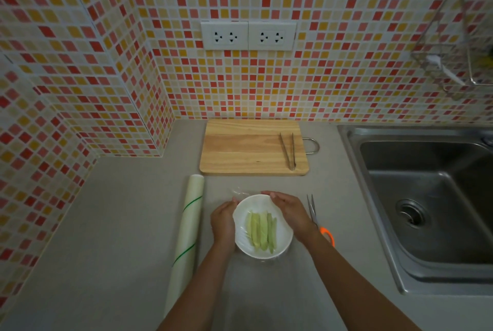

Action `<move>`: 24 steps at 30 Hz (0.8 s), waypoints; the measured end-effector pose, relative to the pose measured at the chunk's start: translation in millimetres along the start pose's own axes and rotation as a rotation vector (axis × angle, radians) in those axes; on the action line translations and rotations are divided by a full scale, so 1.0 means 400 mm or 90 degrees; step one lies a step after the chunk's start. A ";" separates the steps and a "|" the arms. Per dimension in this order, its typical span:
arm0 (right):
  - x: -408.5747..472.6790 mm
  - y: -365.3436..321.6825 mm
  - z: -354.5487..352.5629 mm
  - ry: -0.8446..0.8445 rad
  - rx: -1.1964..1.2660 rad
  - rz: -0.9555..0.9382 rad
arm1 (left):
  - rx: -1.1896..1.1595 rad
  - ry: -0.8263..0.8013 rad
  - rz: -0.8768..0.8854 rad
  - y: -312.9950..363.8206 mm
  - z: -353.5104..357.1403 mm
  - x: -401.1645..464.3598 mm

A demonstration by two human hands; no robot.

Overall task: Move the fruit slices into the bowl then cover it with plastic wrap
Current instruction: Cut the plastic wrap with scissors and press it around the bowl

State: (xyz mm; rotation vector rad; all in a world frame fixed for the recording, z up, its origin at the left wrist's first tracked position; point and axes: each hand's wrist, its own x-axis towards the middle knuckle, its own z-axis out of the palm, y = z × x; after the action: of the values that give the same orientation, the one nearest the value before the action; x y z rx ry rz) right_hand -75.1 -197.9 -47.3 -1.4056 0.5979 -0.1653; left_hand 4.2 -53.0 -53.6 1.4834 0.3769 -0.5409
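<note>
- The white bowl (262, 226) sits on the grey counter (120, 224), near the front edge, with the pale green fruit slices (261, 232) already lying inside it.
- A clear sheet of plastic wrap (241, 192) seems to lie over the bowl; a crumpled edge shows just behind the rim.
- The left hand (223, 220) cups the bowl's left side, fingers together and curled against the rim.
- The right hand (288, 210) lies over the far right rim, fingers together and flat, pressing down rather than pinching.
- To finish well, I judge the film should be pulled taut, then smoothed down around the wall so it clings without creases.
- The roll of wrap (186, 237) lies left of the bowl, the scissors (317, 220) right, and the tongs (288, 150) on the cutting board (248, 149) behind.
- No brand or writing is readable; the roll shows only green lines.
</note>
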 end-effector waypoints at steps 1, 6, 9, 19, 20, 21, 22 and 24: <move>-0.002 0.000 -0.002 0.011 0.004 -0.006 | 0.017 -0.023 -0.022 0.006 -0.001 0.001; -0.018 0.003 -0.015 0.031 0.024 -0.022 | 0.086 -0.120 -0.036 0.035 0.008 0.012; -0.023 0.001 -0.018 0.034 0.016 -0.021 | 0.099 -0.088 -0.023 0.026 0.012 0.003; -0.033 -0.003 -0.014 0.041 -0.007 -0.025 | 0.047 0.112 0.111 0.015 0.001 -0.001; -0.033 -0.004 -0.015 0.042 -0.004 -0.025 | 0.045 0.094 0.196 0.021 -0.003 -0.010; -0.033 -0.004 -0.015 0.042 -0.003 -0.025 | 0.065 0.052 0.279 0.024 -0.006 -0.019; -0.033 -0.005 -0.016 0.041 -0.004 -0.025 | 0.093 -0.009 0.333 0.024 -0.004 -0.029; -0.034 -0.006 -0.016 0.042 -0.011 -0.026 | 0.142 -0.127 0.334 0.014 0.004 -0.044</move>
State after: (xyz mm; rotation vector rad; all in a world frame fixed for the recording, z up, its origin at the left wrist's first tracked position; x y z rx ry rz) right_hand -89.1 -197.7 -41.5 -1.4345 0.6272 -0.2399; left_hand -7.4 -52.7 -39.1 1.6454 -0.2370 -0.3090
